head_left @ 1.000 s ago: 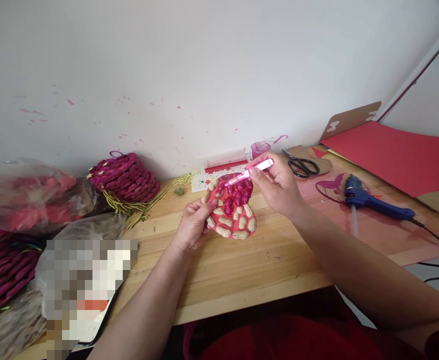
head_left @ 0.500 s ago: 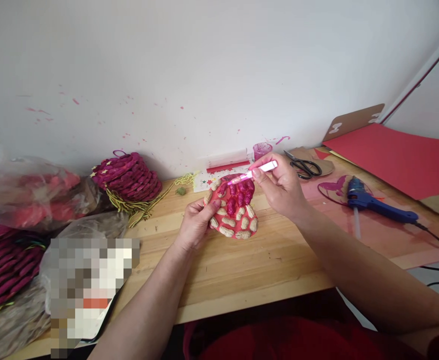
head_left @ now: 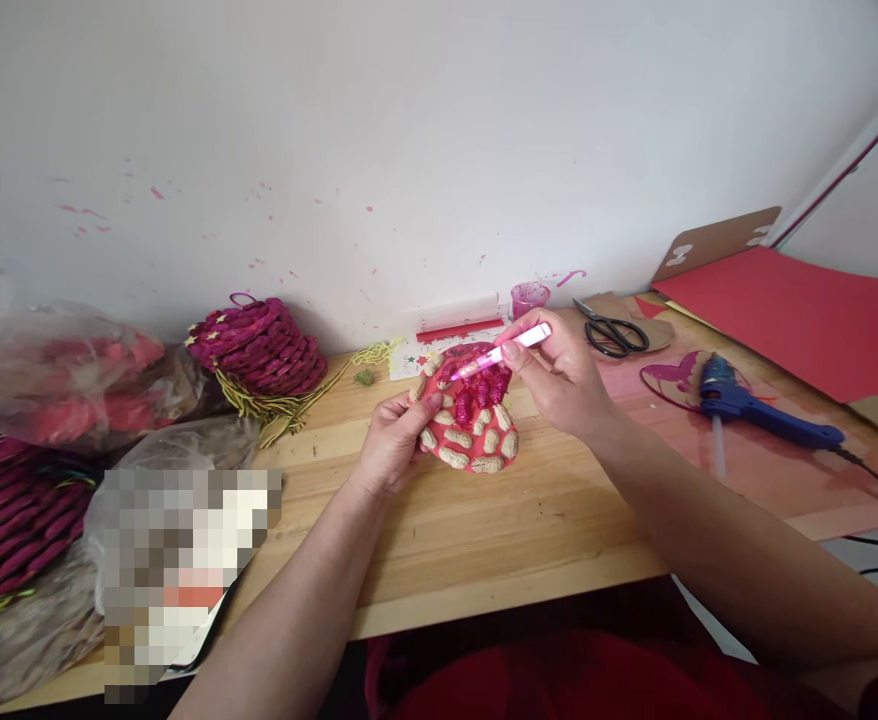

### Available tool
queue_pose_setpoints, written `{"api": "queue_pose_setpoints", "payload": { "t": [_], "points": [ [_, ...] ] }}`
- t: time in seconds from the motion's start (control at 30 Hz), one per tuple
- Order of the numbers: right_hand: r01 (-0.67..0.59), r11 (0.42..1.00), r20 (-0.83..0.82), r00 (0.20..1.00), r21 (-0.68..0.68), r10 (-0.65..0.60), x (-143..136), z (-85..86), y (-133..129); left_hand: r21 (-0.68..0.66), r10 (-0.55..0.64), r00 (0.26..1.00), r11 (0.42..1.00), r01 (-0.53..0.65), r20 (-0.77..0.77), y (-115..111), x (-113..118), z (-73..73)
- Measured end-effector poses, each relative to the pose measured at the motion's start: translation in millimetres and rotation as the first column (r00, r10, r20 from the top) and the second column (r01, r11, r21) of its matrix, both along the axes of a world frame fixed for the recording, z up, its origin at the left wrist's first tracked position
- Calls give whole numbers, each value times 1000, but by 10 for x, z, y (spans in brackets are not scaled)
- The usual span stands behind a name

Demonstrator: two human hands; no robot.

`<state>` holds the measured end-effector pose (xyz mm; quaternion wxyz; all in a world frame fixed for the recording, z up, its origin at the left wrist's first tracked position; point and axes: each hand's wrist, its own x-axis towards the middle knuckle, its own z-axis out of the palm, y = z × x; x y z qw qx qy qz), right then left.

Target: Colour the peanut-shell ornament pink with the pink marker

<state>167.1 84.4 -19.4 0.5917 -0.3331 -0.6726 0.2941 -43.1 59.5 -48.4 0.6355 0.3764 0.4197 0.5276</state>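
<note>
A rounded red panel (head_left: 475, 448) studded with rough, ridged peanuts (head_left: 458, 437), some coated glossy magenta, is gripped at its edge by the left hand (head_left: 394, 442) above the wooden desk (head_left: 439, 560). A slim white pen-like tool (head_left: 527, 339) is pinched in the right hand (head_left: 563, 378), its pink tip at the panel. Red pieces (head_left: 133, 352) are held in a crinkled transparent bag (head_left: 4, 375).

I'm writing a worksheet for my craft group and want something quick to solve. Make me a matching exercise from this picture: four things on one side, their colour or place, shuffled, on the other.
Things:
1. Pen-shaped tool
2. Scissors
3. Peanut-covered board
4. Glue gun

Colour or place:
A. Blue
B. In the left hand
C. In the right hand
D. Black-handled

Right pairs: 1-C, 2-D, 3-B, 4-A
</note>
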Motion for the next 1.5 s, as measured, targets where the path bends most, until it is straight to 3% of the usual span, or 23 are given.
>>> {"api": "queue_pose_setpoints", "payload": {
  "t": [0.23,0.4,0.53,0.7,0.87,1.0,1.13,1.5],
  "points": [
    [-14,1000,23,1000,14,14,5,18,-6,10,-19,1000,1000,19,-6,-3,3,7],
    [62,995,26,998,74,-64,4,2,6,5,-29,999,1000,29,-14,8,-12,-11],
    [11,1000,21,1000,3,-11,8,4,8,-2,-47,999,999,47,-14,0,-7,1],
    [66,996,18,998,56,-67,9,13,7,-6,-47,999,999,47,-1,-6,-5,6],
    [3,1000,47,999,-3,-3,0,22,-12,-27,-39,999,999,39,-12,7,-20,-12],
    [81,995,36,996,60,-83,4,35,-9,-27,-36,999,999,36,-6,15,-28,-24],
    [22,1000,37,999,9,-22,4,28,2,-35,-47,999,998,47,4,9,-26,-16],
    [70,995,71,995,72,-75,-12,38,-23,-32,-58,998,998,58,14,4,-12,2]
  ]
}}
